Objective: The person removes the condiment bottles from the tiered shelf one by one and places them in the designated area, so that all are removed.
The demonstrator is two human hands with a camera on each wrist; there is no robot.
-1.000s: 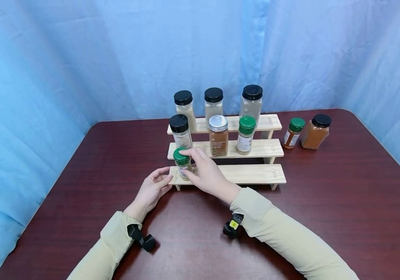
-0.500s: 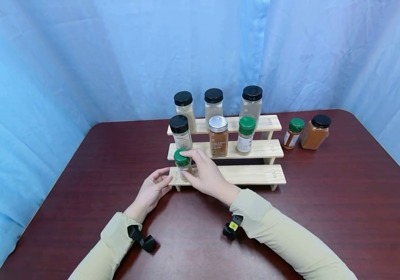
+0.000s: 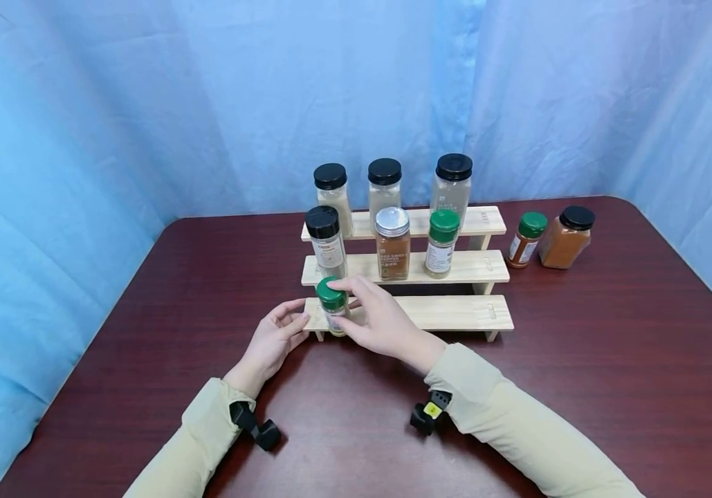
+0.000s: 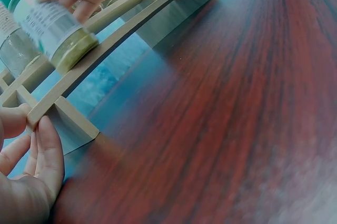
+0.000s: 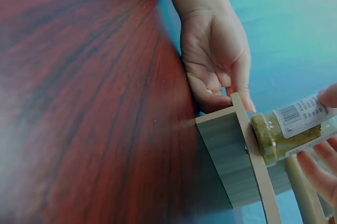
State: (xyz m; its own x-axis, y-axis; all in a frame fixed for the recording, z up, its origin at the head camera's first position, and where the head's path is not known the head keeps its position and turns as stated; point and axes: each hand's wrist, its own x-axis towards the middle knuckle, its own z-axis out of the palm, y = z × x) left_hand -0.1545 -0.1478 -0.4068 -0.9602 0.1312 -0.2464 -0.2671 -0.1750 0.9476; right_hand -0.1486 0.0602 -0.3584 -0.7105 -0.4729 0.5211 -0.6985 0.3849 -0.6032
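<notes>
A small spice jar (image 3: 332,297) with a green lid, a white label and greenish contents stands at the left end of the bottom tier of a wooden spice rack (image 3: 443,315). My right hand (image 3: 387,328) holds it between thumb and fingers, one finger up at the lid. In the left wrist view the jar's base (image 4: 76,50) lies right at the shelf's front edge. My left hand (image 3: 271,342) pinches the left end of that same shelf; the left wrist view shows its thumb and fingers (image 4: 50,145) on either side of the board.
On the middle tier stand a black-lidded jar (image 3: 329,252), a silver-lidded jar (image 3: 393,256) and a green-lidded jar (image 3: 439,256). Three black-lidded jars (image 3: 385,194) line the top tier. Right of the rack, a green-lidded jar (image 3: 522,249) and a black-lidded jar (image 3: 564,245) stand on the table.
My right hand has brought the green-lidded spice jar slightly forward, toward the front edge of the bottom shelf. The left hand keeps its grip on the rack's end.
</notes>
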